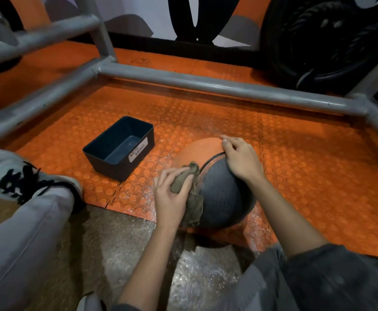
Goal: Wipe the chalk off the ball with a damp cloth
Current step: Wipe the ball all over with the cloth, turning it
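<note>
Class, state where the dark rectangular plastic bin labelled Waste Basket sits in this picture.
In the head view, the dark rectangular plastic bin stands on the orange studded floor mat, left of centre, just left of the orange-and-black ball.

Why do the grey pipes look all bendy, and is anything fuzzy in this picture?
Head view: the wide-angle lens bows the grey pipes toward the edges; the shoe at the left edge looks soft, while the left hand, cloth, right hand and ball are fairly sharp; light glints off the speckled floor below the ball, and the top corners are dim.
</note>
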`<act>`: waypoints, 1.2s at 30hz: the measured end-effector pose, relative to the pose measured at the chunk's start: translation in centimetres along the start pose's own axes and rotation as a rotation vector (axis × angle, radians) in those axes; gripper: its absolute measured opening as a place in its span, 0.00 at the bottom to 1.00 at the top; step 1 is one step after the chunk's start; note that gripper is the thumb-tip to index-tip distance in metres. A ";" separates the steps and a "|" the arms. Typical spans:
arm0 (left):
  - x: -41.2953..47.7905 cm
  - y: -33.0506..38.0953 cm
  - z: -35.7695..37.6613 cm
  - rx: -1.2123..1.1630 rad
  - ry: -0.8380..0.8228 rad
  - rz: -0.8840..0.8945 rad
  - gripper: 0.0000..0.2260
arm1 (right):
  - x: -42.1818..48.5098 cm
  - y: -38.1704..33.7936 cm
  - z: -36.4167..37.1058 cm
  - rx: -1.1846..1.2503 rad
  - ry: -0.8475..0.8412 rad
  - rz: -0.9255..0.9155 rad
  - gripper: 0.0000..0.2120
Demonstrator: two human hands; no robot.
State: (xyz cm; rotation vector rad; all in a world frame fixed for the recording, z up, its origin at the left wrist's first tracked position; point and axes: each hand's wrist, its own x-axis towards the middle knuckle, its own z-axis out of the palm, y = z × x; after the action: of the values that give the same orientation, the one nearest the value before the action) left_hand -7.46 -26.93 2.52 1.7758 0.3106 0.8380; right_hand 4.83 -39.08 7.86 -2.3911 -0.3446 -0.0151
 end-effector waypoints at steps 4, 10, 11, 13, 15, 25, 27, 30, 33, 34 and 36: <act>-0.1 0.3 0.3 0.014 0.012 -0.022 0.09 | -0.2 0.2 0.0 -0.032 -0.010 -0.013 0.19; 3.6 2.1 1.0 0.139 -0.214 0.046 0.06 | -3.0 0.7 0.9 -0.036 0.083 -0.135 0.17; 4.3 2.3 1.0 0.158 -0.238 0.041 0.05 | -3.8 0.6 1.1 -0.032 0.115 -0.175 0.18; 5.4 2.6 1.0 0.176 -0.270 0.012 0.06 | -5.6 0.7 1.6 -0.046 0.185 -0.274 0.21; 5.7 3.0 0.9 0.173 -0.292 -0.007 0.08 | -6.6 1.0 1.7 -0.065 0.213 -0.331 0.22; 1.7 1.9 -1.2 0.117 -0.296 0.070 0.09 | -0.2 1.1 0.0 0.036 -0.068 -0.202 0.15; 1.7 1.9 -1.5 0.137 -0.309 0.075 0.09 | 0.1 1.1 -0.1 0.012 -0.109 -0.214 0.15; 2.5 2.1 -1.1 0.156 -0.291 0.097 0.08 | -1.1 1.3 -0.2 0.006 -0.068 -0.254 0.14; 4.1 2.7 -0.4 0.185 -0.295 0.090 0.07 | -3.5 1.9 0.1 0.042 -0.014 -0.339 0.15; 4.6 2.9 -0.4 0.199 -0.296 0.072 0.06 | -4.2 1.7 0.2 0.047 0.012 -0.388 0.16; 5.1 3.1 -0.3 0.204 -0.296 0.030 0.05 | -5.2 1.8 0.4 0.045 0.046 -0.447 0.20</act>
State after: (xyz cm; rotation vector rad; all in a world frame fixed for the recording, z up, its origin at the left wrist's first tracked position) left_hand -4.56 -24.89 7.32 2.0692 0.1794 0.5678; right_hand 0.20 -41.35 5.78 -2.2188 -0.8395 -0.2630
